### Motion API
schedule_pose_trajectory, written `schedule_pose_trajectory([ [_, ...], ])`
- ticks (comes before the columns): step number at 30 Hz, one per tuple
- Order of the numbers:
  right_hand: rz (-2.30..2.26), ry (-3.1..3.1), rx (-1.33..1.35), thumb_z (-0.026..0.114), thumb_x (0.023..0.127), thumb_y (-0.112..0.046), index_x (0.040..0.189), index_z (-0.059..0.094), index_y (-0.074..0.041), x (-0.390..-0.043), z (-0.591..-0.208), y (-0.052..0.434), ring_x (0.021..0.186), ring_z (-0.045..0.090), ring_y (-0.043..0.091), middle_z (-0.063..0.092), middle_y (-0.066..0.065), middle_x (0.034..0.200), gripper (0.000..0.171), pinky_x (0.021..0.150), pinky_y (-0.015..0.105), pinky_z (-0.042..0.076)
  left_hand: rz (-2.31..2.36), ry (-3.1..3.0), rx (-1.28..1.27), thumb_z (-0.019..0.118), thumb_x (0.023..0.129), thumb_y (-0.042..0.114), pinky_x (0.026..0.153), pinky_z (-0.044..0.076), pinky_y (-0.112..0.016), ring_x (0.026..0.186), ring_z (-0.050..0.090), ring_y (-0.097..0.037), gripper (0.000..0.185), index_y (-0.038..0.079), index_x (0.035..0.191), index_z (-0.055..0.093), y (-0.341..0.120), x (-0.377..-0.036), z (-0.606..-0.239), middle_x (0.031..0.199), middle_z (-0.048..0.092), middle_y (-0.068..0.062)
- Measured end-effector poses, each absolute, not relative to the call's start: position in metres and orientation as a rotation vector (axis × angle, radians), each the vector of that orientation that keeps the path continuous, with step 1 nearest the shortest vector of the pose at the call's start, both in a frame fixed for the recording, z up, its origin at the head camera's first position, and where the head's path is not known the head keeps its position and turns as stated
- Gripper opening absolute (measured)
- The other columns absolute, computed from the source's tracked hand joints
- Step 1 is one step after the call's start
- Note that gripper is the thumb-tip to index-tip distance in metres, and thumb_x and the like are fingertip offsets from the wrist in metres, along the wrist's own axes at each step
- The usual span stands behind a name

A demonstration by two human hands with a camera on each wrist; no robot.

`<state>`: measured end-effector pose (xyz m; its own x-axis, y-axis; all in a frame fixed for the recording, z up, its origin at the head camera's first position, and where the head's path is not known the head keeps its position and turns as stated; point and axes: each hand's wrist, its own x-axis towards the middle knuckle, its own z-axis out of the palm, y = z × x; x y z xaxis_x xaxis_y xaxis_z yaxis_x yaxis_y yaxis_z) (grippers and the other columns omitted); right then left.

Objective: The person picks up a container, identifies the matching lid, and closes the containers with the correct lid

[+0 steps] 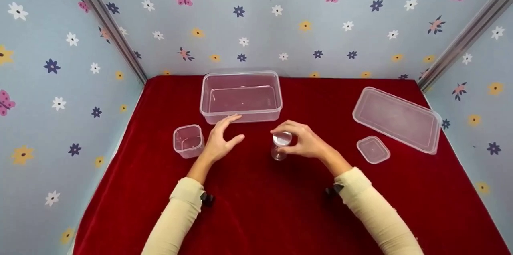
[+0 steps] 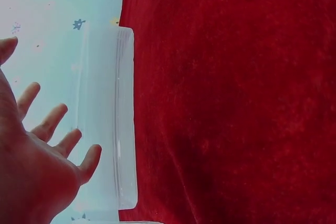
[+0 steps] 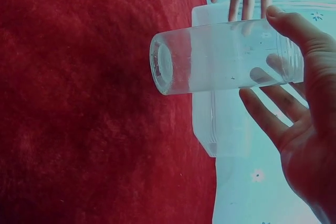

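Red cloth (image 1: 260, 215), clear jar (image 3: 215, 59) grasped by fingers (image 3: 265, 116) of right hand (image 1: 308, 141), left hand (image 1: 217, 142) near tub (image 1: 260, 117), fingers relaxed

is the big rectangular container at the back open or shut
Open: the big container has no lid on its rim; the large flat lid lies apart on the red cloth.

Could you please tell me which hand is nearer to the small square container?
The left: the left hand is just to the right of the small square container, while the right hand is farther right, gripping the clear jar.
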<state>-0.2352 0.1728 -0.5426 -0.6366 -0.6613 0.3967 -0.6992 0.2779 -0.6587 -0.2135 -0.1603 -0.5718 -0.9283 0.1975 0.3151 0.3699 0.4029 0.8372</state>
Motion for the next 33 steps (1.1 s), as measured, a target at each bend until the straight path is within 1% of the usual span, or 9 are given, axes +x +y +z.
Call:
schedule_pose_trajectory([
  [6,1.311,-2.428,1.303,0.098,0.086,-0.011,0.133,0.081,-0.006,-0.239,-0.533,0.177,0.12,0.076,0.031,0.081,0.012,0.131,0.05,0.105,0.028,0.058,-1.54,-2.493,-0.506,0.085,0.095,0.018,0.135,0.035,-0.068,0.158,0.051,-0.05,0.063,0.001,0.152,0.066,-0.162,-0.212,-0.574,0.165,0.06,-0.027],
  [11,1.325,-2.386,1.289,0.097,0.087,-0.011,0.134,0.08,-0.006,-0.243,-0.521,0.18,0.119,0.075,0.032,0.081,0.013,0.13,0.051,0.106,0.023,0.056,-1.526,-2.521,-0.503,0.085,0.094,0.022,0.137,0.033,-0.067,0.16,0.049,-0.049,0.065,0.002,0.153,0.066,-0.162,-0.212,-0.575,0.167,0.059,-0.026],
  [13,1.335,-2.38,1.283,0.096,0.087,-0.011,0.135,0.08,-0.006,-0.244,-0.517,0.181,0.119,0.074,0.031,0.081,0.013,0.13,0.051,0.107,0.021,0.055,-1.519,-2.539,-0.502,0.085,0.094,0.023,0.137,0.032,-0.068,0.161,0.047,-0.049,0.066,0.002,0.153,0.066,-0.162,-0.211,-0.575,0.168,0.058,-0.025],
  [19,1.345,-2.33,1.294,0.096,0.087,-0.008,0.137,0.079,-0.005,-0.249,-0.506,0.183,0.122,0.073,0.029,0.08,0.015,0.13,0.052,0.112,0.016,0.051,-1.507,-2.564,-0.501,0.085,0.094,0.024,0.137,0.031,-0.07,0.162,0.047,-0.05,0.066,0.003,0.154,0.066,-0.162,-0.211,-0.575,0.168,0.057,-0.027],
  [23,1.353,-2.291,1.294,0.096,0.086,-0.006,0.137,0.08,-0.006,-0.251,-0.502,0.183,0.122,0.074,0.032,0.08,0.015,0.129,0.053,0.113,0.016,0.051,-1.495,-2.555,-0.512,0.085,0.094,0.024,0.136,0.033,-0.07,0.16,0.048,-0.05,0.067,0.004,0.154,0.066,-0.163,-0.209,-0.575,0.167,0.058,-0.027],
  [26,1.385,-2.262,1.269,0.097,0.084,-0.004,0.135,0.08,-0.004,-0.251,-0.5,0.182,0.122,0.073,0.032,0.08,0.015,0.128,0.054,0.113,0.016,0.052,-1.485,-2.544,-0.519,0.086,0.093,0.023,0.135,0.035,-0.068,0.159,0.05,-0.048,0.069,0.004,0.156,0.064,-0.163,-0.209,-0.576,0.166,0.059,-0.026],
  [29,1.433,-2.213,1.216,0.099,0.08,0.001,0.132,0.08,0.0,-0.251,-0.5,0.18,0.118,0.073,0.028,0.08,0.019,0.124,0.055,0.109,0.017,0.053,-1.493,-2.522,-0.525,0.087,0.092,0.023,0.135,0.037,-0.065,0.158,0.052,-0.046,0.074,0.004,0.159,0.061,-0.162,-0.209,-0.575,0.166,0.061,-0.023],
  [32,1.505,-2.156,1.163,0.098,0.076,0.008,0.129,0.078,0.005,-0.251,-0.501,0.179,0.114,0.071,0.019,0.078,0.024,0.121,0.057,0.1,0.016,0.056,-1.51,-2.493,-0.533,0.088,0.091,0.024,0.135,0.038,-0.065,0.158,0.053,-0.045,0.077,0.003,0.16,0.06,-0.162,-0.21,-0.573,0.165,0.061,-0.022],
  [33,1.531,-2.139,1.152,0.097,0.075,0.011,0.128,0.077,0.007,-0.251,-0.502,0.179,0.112,0.07,0.016,0.077,0.026,0.12,0.058,0.097,0.015,0.056,-1.519,-2.484,-0.533,0.089,0.09,0.024,0.133,0.04,-0.066,0.158,0.053,-0.044,0.078,0.002,0.16,0.06,-0.162,-0.21,-0.572,0.166,0.061,-0.022],
])
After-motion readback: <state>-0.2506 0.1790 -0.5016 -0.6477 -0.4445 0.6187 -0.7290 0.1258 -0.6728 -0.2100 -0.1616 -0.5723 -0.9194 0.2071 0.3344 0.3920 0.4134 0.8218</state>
